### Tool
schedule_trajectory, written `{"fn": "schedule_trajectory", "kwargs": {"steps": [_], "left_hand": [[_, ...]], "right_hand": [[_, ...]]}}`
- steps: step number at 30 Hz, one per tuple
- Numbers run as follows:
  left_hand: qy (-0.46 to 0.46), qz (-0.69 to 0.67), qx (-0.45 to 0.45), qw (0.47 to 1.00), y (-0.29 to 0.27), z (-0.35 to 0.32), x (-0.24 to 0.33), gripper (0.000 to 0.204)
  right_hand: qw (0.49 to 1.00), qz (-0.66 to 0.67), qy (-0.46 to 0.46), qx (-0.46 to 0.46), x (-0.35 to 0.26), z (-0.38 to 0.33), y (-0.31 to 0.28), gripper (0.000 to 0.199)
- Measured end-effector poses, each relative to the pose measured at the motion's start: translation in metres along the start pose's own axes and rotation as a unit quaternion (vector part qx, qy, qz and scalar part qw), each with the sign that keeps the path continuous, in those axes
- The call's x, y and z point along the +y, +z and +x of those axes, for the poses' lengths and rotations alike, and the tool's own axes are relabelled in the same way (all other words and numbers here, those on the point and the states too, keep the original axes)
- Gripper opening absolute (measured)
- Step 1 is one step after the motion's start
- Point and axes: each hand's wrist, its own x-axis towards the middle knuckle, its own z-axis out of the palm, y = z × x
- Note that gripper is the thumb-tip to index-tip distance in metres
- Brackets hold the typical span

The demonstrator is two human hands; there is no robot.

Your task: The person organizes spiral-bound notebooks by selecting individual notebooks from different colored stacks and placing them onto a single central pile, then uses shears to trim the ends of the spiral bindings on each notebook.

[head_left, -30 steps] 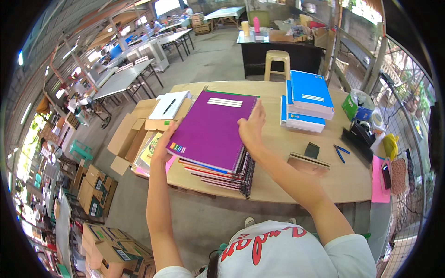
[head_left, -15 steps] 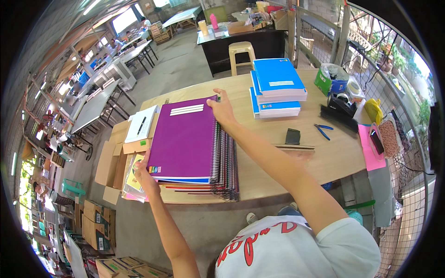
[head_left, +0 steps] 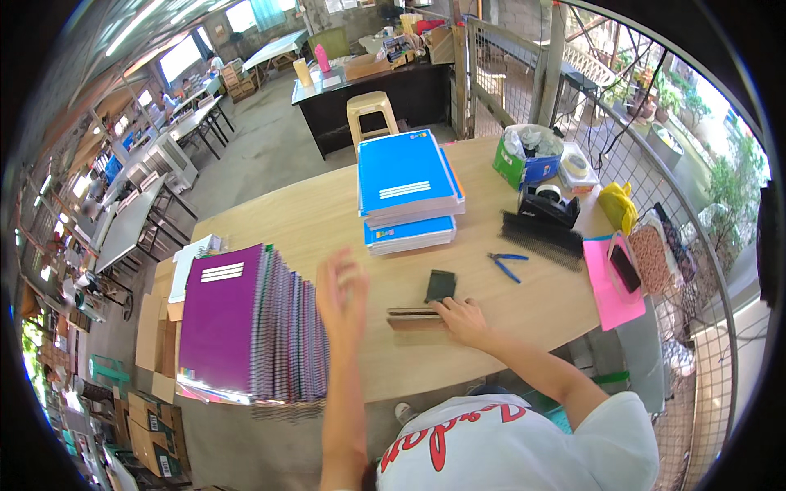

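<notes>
My left hand point(head_left: 341, 290) hangs above the table, blurred by motion, its fingers loosely apart with nothing in them. It is just right of a tall stack of spiral-bound notebooks with a purple cover point(head_left: 217, 315) on top. My right hand point(head_left: 465, 322) has its fingers closed over the right end of a flat brown strip point(head_left: 412, 320) lying on the table. Just beyond these fingertips lies a small dark square pad point(head_left: 440, 286). Stacked blue notebooks point(head_left: 403, 176) stand farther back, the upper pile set askew on the lower one.
Blue-handled pliers point(head_left: 509, 267), a black comb-like strip point(head_left: 542, 240), a tape dispenser point(head_left: 550, 207) and a green-and-blue box point(head_left: 524, 168) lie to the right. A phone point(head_left: 625, 268) rests on pink paper point(head_left: 614, 304). An open carton point(head_left: 155, 331) adjoins the table's left end.
Both hands have let go of the purple-topped notebook stack. My right hand has come down onto the brown strip; my left has lifted to the stack's right side. The view has shifted right.
</notes>
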Motion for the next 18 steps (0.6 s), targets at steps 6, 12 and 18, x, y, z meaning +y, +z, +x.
{"fn": "schedule_trajectory", "kwargs": {"steps": [6,12,18], "left_hand": [[-0.118,0.342,0.109,0.926,0.049,0.177,-0.151,0.059],[-0.333,0.186,-0.03,0.924,0.028,0.229,-0.179,0.046],[-0.363,0.2,-0.039,0.909,0.036,0.233,-0.166,0.029]], "right_hand": [[0.996,0.047,-0.068,0.024,0.055,0.027,0.0,0.045],[0.991,0.074,-0.097,0.063,0.063,0.016,0.009,0.047],[0.992,0.098,-0.076,-0.027,0.066,0.025,-0.01,0.06]]}}
